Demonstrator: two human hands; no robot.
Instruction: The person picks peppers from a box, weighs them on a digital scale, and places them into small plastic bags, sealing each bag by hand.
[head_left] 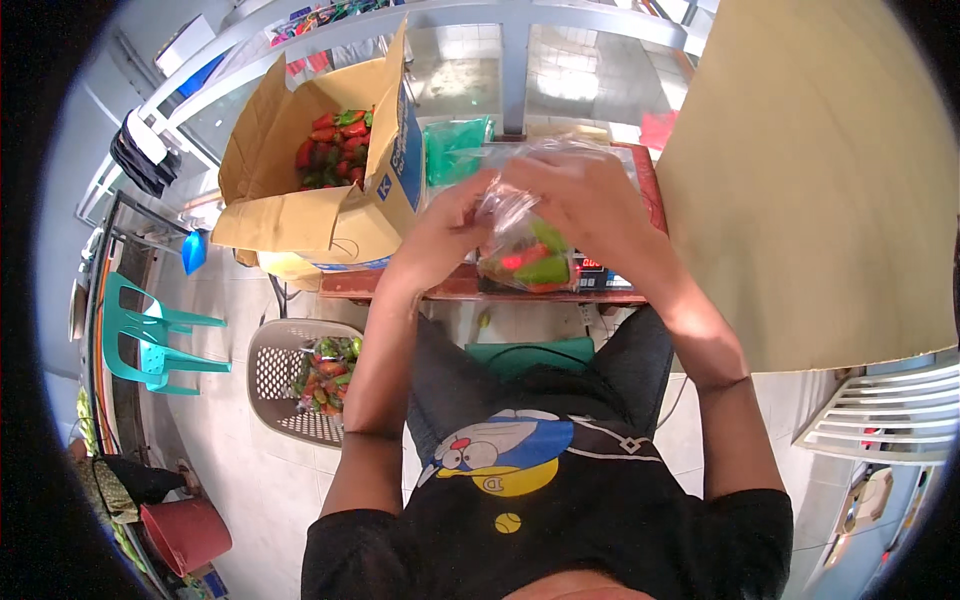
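A clear plastic bag (528, 258) with red and green peppers in it hangs over the near edge of a reddish table (450, 288). My left hand (452, 226) pinches the bag's gathered neck from the left. From the right, my right hand (580, 192) is closed on the same neck, with loose plastic showing above its fingers. Most fingertips are hidden behind the hands and the film. Just right of the bag, a digital scale (600, 277) with a lit red display is partly covered by my right forearm.
Left of my hands stands an open cardboard box (290, 228) of red peppers. Green plastic (455, 150) lies beside it. A beige basket (272, 385) on the floor holds bagged peppers. A large tan board (820, 200) rises at right; a green chair (140, 335) stands far left.
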